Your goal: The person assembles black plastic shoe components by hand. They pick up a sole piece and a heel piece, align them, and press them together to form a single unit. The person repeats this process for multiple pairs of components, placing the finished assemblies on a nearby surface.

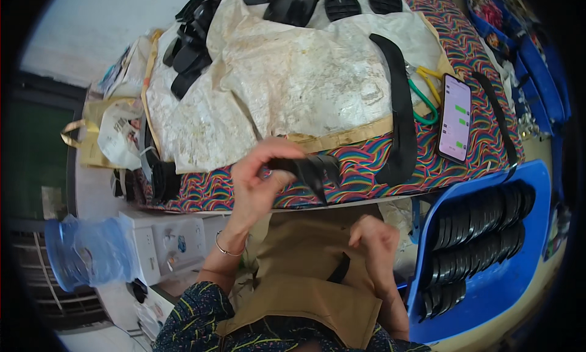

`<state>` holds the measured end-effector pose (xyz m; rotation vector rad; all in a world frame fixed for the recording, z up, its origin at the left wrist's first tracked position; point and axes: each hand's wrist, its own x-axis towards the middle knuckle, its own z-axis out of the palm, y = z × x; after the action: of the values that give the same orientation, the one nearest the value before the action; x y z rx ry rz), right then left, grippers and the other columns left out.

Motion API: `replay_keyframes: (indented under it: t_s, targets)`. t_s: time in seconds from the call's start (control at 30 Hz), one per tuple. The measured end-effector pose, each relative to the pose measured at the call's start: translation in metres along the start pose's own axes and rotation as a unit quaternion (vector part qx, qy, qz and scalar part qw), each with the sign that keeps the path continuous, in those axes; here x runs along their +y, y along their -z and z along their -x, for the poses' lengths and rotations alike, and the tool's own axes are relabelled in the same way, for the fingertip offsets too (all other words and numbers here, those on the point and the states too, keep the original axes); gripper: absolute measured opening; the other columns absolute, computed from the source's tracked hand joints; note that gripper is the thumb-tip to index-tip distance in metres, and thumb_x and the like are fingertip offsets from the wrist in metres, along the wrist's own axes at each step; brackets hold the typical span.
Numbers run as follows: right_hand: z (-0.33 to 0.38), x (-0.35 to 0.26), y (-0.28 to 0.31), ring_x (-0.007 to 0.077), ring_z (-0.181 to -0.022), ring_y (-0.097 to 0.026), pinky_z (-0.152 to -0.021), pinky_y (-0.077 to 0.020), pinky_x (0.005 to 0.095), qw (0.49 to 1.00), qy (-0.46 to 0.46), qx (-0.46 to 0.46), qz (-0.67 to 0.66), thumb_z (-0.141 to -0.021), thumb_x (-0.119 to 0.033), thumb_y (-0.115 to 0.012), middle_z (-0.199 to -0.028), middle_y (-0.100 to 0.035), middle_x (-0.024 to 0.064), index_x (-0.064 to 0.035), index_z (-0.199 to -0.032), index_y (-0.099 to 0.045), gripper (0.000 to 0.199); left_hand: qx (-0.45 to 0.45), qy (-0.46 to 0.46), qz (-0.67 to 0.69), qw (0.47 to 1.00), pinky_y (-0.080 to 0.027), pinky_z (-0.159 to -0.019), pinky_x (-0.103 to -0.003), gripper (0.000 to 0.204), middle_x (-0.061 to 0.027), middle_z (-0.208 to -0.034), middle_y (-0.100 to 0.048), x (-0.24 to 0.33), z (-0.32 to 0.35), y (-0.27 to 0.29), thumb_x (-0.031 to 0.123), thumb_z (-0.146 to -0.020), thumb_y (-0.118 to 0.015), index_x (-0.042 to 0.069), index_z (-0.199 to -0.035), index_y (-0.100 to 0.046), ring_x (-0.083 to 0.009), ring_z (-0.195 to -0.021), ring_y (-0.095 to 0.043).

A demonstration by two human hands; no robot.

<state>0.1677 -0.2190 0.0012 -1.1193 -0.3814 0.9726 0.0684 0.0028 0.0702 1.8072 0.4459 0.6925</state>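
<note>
My left hand [264, 172] is closed, with thumb and fingers pinching a black, curved, flexible strap piece [314, 172]. That piece hangs over the table's front edge, with its lower end pointing down. My right hand [375, 239] is raised above my brown apron with its fingers curled in; anything inside them is hidden. A short black strip [340, 268] shows against the apron, a little below and left of the right hand, and apart from it.
A stained white sheet [299, 83] covers much of the patterned table [366, 196]. On it are black slipper soles [343, 4], a long black band [400, 114], scissors [423, 105] and a phone [455, 119]. A blue tub [531, 260] at right holds rows of black pieces.
</note>
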Motion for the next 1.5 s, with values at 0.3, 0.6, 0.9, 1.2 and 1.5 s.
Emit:
replay_keyframes:
  t_s: [0.3,0.6,0.9,1.2,1.5]
  targets:
    - [-0.049,-0.037,-0.026,0.0216,-0.1,-0.063,-0.087,-0.0499,0.0369,0.962,-0.133,-0.017,-0.239,-0.104,-0.037,-0.039,-0.115,-0.063,0.0127,0.0044,-0.127,-0.051,0.049,-0.176,-0.225,-0.006,0.958,-0.033,-0.107,-0.046,0.013,-0.0141,-0.128,-0.054,0.003,0.009,-0.007,0.015,-0.08,-0.073,0.012,-0.093,-0.074,-0.0364,-0.126,-0.045]
    - [-0.052,-0.014,-0.043,0.0157,-0.087,-0.064,-0.078,-0.0512,0.0288,0.979,0.128,0.098,-0.124,-0.099,-0.029,-0.053,-0.104,-0.067,0.0103,0.0086,-0.118,-0.058,0.043,0.034,0.075,0.352,0.932,-0.038,-0.105,-0.037,0.037,-0.0106,-0.13,-0.052,-0.004,0.018,-0.024,0.025,-0.101,-0.05,-0.001,-0.127,-0.056,-0.0215,-0.124,-0.049]
    - [-0.052,0.004,-0.027,0.0182,-0.097,-0.064,-0.086,-0.05,0.0296,0.968,0.215,0.077,0.103,-0.099,-0.027,-0.049,-0.112,-0.065,0.0123,0.009,-0.118,-0.057,0.042,0.101,0.103,0.051,0.988,-0.04,-0.067,-0.029,0.033,-0.0028,-0.078,-0.049,-0.009,0.03,-0.047,0.025,-0.106,-0.037,0.0,-0.092,-0.054,-0.012,-0.072,-0.046]
    - [-0.06,0.0,-0.043,0.0205,-0.091,-0.065,-0.079,-0.0527,0.034,0.964,0.129,0.209,-0.105,-0.099,-0.038,-0.045,-0.104,-0.066,0.0128,0.0073,-0.118,-0.059,0.051,0.07,0.23,0.399,0.885,-0.044,-0.087,-0.029,0.034,-0.0054,-0.108,-0.06,-0.018,0.027,-0.06,0.021,-0.104,-0.041,-0.006,-0.117,-0.057,-0.0147,-0.099,-0.056]
    - [-0.059,0.007,-0.062,0.0233,-0.087,-0.068,-0.076,-0.0567,0.0358,0.934,0.143,0.307,-0.112,-0.098,-0.039,-0.044,-0.103,-0.066,0.0143,0.0072,-0.111,-0.06,0.05,0.018,0.178,0.278,0.944,-0.041,-0.088,-0.021,0.036,-0.0025,-0.11,-0.058,-0.02,0.026,-0.06,0.02,-0.104,-0.047,-0.005,-0.129,-0.049,-0.0062,-0.101,-0.049]
